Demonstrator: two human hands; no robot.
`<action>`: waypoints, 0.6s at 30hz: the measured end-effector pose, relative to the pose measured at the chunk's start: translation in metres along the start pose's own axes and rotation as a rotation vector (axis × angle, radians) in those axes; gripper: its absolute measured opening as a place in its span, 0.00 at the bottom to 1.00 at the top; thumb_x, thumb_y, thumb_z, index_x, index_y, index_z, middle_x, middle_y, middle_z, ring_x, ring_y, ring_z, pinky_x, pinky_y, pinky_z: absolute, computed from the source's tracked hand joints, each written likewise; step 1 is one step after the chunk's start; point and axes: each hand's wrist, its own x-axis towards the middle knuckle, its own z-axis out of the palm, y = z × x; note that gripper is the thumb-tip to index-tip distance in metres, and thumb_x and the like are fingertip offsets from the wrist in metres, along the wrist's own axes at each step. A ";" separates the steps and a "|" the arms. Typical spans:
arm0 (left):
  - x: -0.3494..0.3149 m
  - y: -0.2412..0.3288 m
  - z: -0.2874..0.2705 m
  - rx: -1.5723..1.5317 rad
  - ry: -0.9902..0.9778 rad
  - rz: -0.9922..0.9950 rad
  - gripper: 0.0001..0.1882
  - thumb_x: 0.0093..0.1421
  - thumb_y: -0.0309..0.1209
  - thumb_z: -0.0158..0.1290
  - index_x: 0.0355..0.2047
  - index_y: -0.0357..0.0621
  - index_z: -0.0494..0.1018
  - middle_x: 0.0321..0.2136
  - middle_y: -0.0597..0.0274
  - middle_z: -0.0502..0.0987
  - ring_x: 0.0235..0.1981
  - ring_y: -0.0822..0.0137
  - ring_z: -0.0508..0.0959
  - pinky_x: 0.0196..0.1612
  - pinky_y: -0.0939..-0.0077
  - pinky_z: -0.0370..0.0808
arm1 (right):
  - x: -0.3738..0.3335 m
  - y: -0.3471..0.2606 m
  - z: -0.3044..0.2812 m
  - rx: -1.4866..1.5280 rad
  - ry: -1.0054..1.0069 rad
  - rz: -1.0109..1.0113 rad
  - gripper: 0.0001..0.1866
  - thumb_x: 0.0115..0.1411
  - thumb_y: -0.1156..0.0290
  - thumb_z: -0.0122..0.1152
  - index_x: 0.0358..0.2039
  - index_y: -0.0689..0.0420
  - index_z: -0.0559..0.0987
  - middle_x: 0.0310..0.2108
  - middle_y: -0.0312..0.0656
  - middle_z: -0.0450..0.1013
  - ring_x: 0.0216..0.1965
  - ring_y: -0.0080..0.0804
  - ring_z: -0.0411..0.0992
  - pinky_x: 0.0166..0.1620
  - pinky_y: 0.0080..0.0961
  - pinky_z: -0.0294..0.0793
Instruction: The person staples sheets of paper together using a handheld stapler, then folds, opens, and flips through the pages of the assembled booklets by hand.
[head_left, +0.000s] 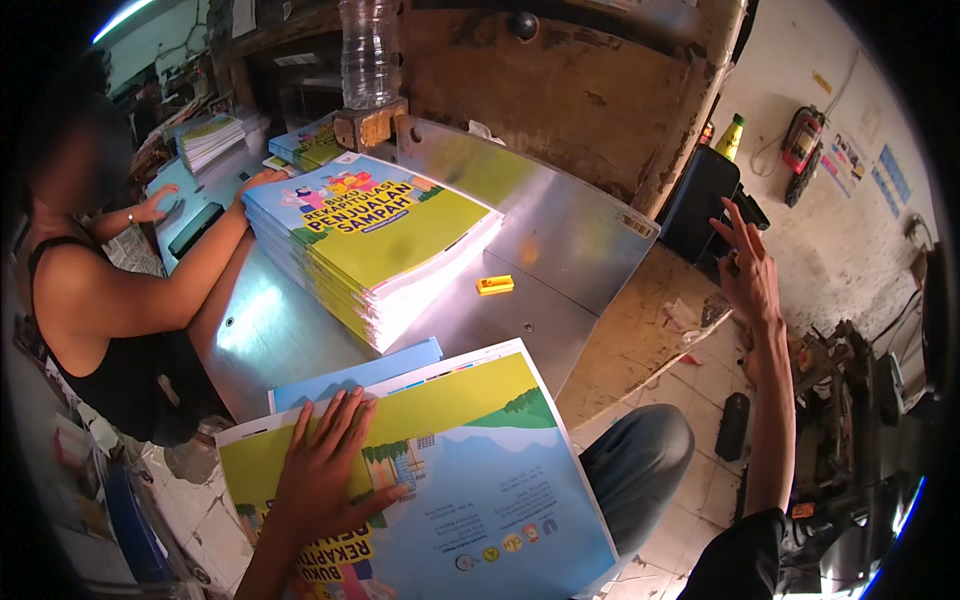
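Head view: the left hand [322, 475] lies flat on a large printed cover sheet [500, 470], its fingers spread wide and pressing on the paper, gripping nothing. That sheet, green and blue with its print upside down to the wearer, is at the near edge of the metal table [265, 325], partly over a jeans-clad knee [645, 465]. A light-blue sheet [360, 372] pokes out from under its far edge.

The right hand [752, 280] is raised well off to the right, in front of a black case-like object [700, 205]. Some of its fingers are stretched out and apart; a small dark patch shows among them — whether they hold anything, I cannot tell.

Beyond the sheet stands a thick stack of booklets [370, 250] with matching covers, and just right of it lies a small yellow piece [495, 286]. At the left a co-worker [140, 290] reaches a hand to the stack's far left corner. Behind, a clear plastic bottle [370, 60] stands on a wooden block [370, 128]; a red fire extinguisher [802, 140] hangs on the right wall.
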 end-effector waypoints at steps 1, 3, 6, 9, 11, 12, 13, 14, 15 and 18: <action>0.000 0.001 -0.001 0.001 -0.003 0.004 0.53 0.58 0.64 0.56 0.69 0.34 0.58 0.69 0.39 0.59 0.72 0.44 0.57 0.72 0.37 0.45 | 0.002 0.000 -0.001 -0.009 -0.004 -0.049 0.49 0.51 0.87 0.55 0.73 0.42 0.56 0.58 0.38 0.76 0.59 0.46 0.72 0.52 0.39 0.81; 0.000 0.001 -0.002 0.013 -0.006 -0.004 0.52 0.59 0.64 0.56 0.69 0.33 0.58 0.69 0.39 0.59 0.72 0.44 0.57 0.72 0.37 0.45 | 0.005 -0.003 -0.002 -0.016 -0.010 -0.095 0.50 0.50 0.87 0.55 0.73 0.42 0.56 0.58 0.38 0.76 0.60 0.46 0.71 0.53 0.40 0.80; -0.001 0.001 0.000 0.027 0.000 -0.001 0.52 0.59 0.64 0.56 0.69 0.33 0.58 0.69 0.38 0.60 0.72 0.43 0.58 0.72 0.37 0.45 | 0.008 -0.005 -0.004 -0.025 -0.025 -0.122 0.50 0.51 0.87 0.55 0.73 0.41 0.56 0.59 0.38 0.76 0.59 0.46 0.72 0.52 0.39 0.81; 0.001 0.002 -0.001 0.014 0.002 0.002 0.52 0.59 0.64 0.56 0.69 0.33 0.58 0.69 0.38 0.60 0.72 0.44 0.58 0.72 0.37 0.45 | 0.004 0.007 -0.006 0.024 0.007 -0.033 0.50 0.50 0.87 0.56 0.73 0.40 0.55 0.59 0.38 0.75 0.56 0.46 0.74 0.51 0.38 0.81; 0.001 0.003 -0.001 0.014 0.003 -0.001 0.52 0.59 0.64 0.56 0.68 0.33 0.59 0.69 0.38 0.60 0.72 0.44 0.58 0.72 0.37 0.45 | 0.003 0.006 -0.004 -0.044 -0.054 0.014 0.50 0.50 0.87 0.56 0.73 0.39 0.56 0.58 0.37 0.76 0.54 0.47 0.76 0.51 0.37 0.81; 0.000 0.002 -0.001 0.018 0.001 -0.005 0.52 0.59 0.64 0.56 0.68 0.33 0.59 0.69 0.38 0.60 0.72 0.44 0.58 0.72 0.37 0.45 | 0.005 0.003 -0.003 -0.043 -0.054 0.013 0.50 0.50 0.87 0.56 0.73 0.39 0.56 0.58 0.37 0.76 0.54 0.47 0.76 0.51 0.37 0.81; 0.000 0.002 -0.001 0.018 0.001 -0.007 0.52 0.59 0.64 0.56 0.68 0.33 0.59 0.69 0.38 0.60 0.72 0.44 0.58 0.72 0.37 0.45 | 0.007 -0.003 -0.001 -0.027 -0.037 -0.041 0.50 0.50 0.87 0.56 0.73 0.39 0.56 0.57 0.37 0.77 0.53 0.47 0.76 0.51 0.37 0.80; -0.001 0.002 -0.001 0.017 -0.002 -0.008 0.52 0.59 0.64 0.56 0.68 0.33 0.59 0.69 0.38 0.60 0.72 0.44 0.58 0.72 0.37 0.45 | 0.008 -0.007 0.001 -0.010 -0.020 -0.096 0.50 0.50 0.87 0.56 0.73 0.39 0.56 0.56 0.37 0.78 0.53 0.48 0.77 0.51 0.38 0.80; -0.002 0.001 -0.001 0.014 -0.002 -0.009 0.52 0.59 0.64 0.56 0.68 0.33 0.58 0.69 0.39 0.60 0.72 0.44 0.57 0.72 0.37 0.45 | 0.010 -0.008 -0.002 -0.010 -0.020 -0.100 0.50 0.50 0.87 0.56 0.73 0.39 0.56 0.56 0.37 0.78 0.53 0.48 0.77 0.51 0.38 0.80; -0.001 -0.001 -0.001 -0.001 -0.005 0.001 0.53 0.58 0.65 0.56 0.69 0.33 0.58 0.69 0.39 0.59 0.72 0.45 0.57 0.72 0.38 0.45 | 0.009 -0.008 -0.007 -0.007 0.007 -0.113 0.50 0.50 0.87 0.56 0.73 0.39 0.57 0.56 0.38 0.77 0.52 0.49 0.77 0.51 0.39 0.80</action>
